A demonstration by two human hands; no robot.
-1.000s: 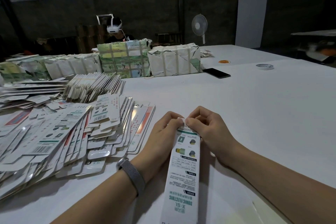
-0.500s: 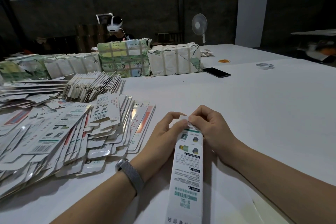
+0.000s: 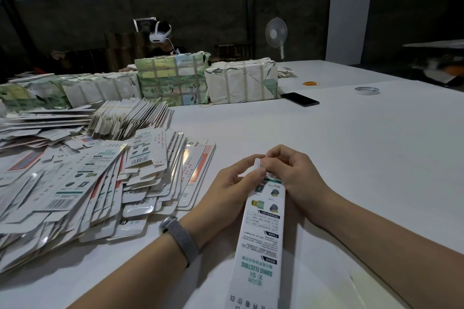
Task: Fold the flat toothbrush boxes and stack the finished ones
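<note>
Two bare hands meet at the far end of one long toothbrush box (image 3: 261, 238), which stands out from the white table (image 3: 351, 158) and runs back toward the viewer, its printed face up. Left hand (image 3: 226, 193), with a grey mesh wristband (image 3: 179, 238) on the wrist, grips the box from the left side, fingers curled around its edge. Right hand (image 3: 293, 178) pinches the small end flap (image 3: 258, 162) between thumb and forefinger; whether the flap is tucked in or merely bent cannot be made out, as the fingers cover it. Left of the hands, a wide heap of flat box blanks (image 3: 82, 188) lies fanned over the table, overlapping one another. Behind it, a tight bundle of blanks (image 3: 130, 118) stands on edge, leaning. Further back, a row of wrapped paper packs (image 3: 173, 80) bound with tape strips runs across the table. Just right of the packs lies a dark phone (image 3: 300, 99); well apart from it, a tape roll (image 3: 367, 90) and an orange ring (image 3: 310, 83). A person wearing a white headset (image 3: 160, 34) sits behind the packs, and a standing fan (image 3: 276, 32) is by the far wall.
</note>
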